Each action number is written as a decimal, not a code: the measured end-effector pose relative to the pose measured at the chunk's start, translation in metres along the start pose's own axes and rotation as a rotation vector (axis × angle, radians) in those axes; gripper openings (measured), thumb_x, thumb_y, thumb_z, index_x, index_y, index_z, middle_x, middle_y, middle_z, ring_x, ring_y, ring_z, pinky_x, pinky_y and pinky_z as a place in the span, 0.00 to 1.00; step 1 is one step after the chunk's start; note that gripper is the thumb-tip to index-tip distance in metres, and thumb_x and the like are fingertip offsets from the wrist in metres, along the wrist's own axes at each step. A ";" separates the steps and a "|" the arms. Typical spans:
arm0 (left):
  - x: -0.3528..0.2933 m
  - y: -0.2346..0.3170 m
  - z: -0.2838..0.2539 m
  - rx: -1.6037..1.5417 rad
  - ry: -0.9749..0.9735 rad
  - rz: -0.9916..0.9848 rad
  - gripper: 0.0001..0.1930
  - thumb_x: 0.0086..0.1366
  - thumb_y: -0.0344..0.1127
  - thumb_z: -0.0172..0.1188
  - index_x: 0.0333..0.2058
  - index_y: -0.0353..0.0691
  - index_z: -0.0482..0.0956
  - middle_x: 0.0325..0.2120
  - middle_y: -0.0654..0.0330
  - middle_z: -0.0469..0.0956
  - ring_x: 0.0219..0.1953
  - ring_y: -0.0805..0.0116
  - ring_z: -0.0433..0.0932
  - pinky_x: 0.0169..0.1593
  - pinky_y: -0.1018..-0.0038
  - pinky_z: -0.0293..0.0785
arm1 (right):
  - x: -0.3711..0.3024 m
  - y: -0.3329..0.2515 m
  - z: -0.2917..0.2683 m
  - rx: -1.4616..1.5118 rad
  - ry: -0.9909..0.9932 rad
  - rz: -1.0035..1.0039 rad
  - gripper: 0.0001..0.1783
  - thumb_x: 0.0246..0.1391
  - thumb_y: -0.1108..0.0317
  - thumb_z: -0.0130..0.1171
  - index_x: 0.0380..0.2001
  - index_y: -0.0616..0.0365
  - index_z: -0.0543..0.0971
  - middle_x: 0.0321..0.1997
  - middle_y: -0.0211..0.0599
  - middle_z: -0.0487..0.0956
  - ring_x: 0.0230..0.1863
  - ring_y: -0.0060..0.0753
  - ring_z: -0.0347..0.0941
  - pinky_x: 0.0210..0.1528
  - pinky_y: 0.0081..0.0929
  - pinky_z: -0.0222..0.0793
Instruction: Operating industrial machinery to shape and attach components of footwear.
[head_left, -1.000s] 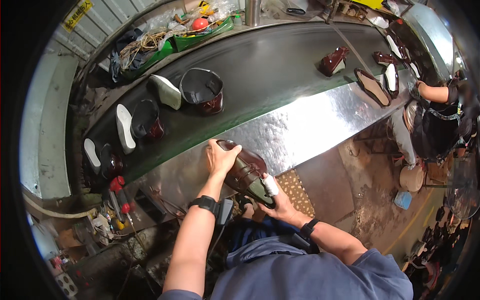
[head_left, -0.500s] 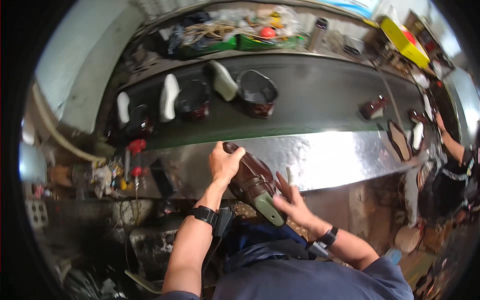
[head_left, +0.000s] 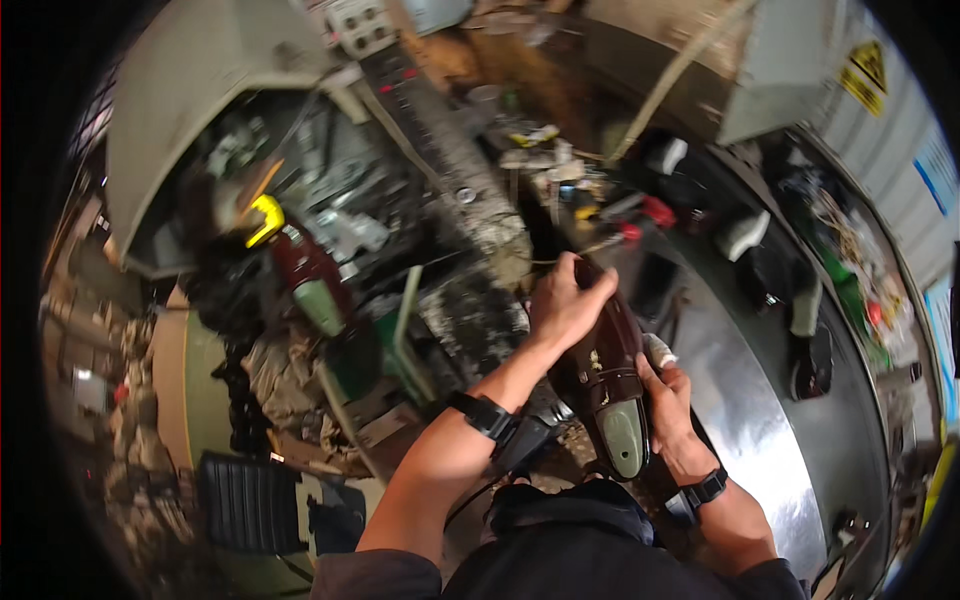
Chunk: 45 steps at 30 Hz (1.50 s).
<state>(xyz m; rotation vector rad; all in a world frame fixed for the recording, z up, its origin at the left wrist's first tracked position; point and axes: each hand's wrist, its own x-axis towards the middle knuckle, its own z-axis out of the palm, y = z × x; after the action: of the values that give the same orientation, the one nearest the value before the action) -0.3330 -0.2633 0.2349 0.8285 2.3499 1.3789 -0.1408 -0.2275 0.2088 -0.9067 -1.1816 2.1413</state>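
My view is swinging left; beside the shiny steel table (head_left: 745, 385), my left grip (head_left: 578, 302) is wrapping the maroon leather shoe (head_left: 612, 358), my right grip (head_left: 668, 400) half-curling alongside, its hold unclear, so handling is continuing.

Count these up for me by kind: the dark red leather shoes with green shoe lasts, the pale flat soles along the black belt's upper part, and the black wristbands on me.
Dark red leather shoes with green shoe lasts: 2
Pale flat soles, black belt's upper part: 3
Black wristbands: 2
Total: 7
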 end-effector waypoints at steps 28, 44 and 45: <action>-0.097 -0.212 -0.327 -1.097 0.510 -0.287 0.19 0.76 0.44 0.52 0.53 0.35 0.76 0.47 0.57 0.81 0.44 0.65 0.79 0.48 0.67 0.75 | 0.051 0.142 0.379 0.181 -0.486 0.238 0.15 0.63 0.69 0.61 0.49 0.66 0.79 0.45 0.41 0.83 0.42 0.30 0.80 0.46 0.32 0.79; -0.042 -0.225 -0.333 -1.326 0.729 -0.491 0.11 0.68 0.38 0.65 0.41 0.36 0.81 0.34 0.61 0.82 0.33 0.70 0.77 0.39 0.72 0.72 | 0.092 0.162 0.412 0.187 -0.475 0.363 0.13 0.65 0.71 0.57 0.50 0.64 0.78 0.45 0.39 0.83 0.42 0.29 0.78 0.53 0.31 0.75; -0.042 -0.223 -0.333 -1.315 0.727 -0.498 0.11 0.68 0.39 0.64 0.41 0.37 0.81 0.33 0.62 0.81 0.33 0.71 0.76 0.39 0.72 0.72 | 0.094 0.164 0.412 0.187 -0.476 0.363 0.13 0.65 0.71 0.57 0.50 0.64 0.78 0.45 0.39 0.83 0.42 0.29 0.78 0.53 0.31 0.75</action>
<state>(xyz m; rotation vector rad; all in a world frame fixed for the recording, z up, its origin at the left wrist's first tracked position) -0.5449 -0.6044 0.2064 -0.6557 1.1812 2.5825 -0.5343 -0.4517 0.2003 -0.5740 -1.0572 2.8199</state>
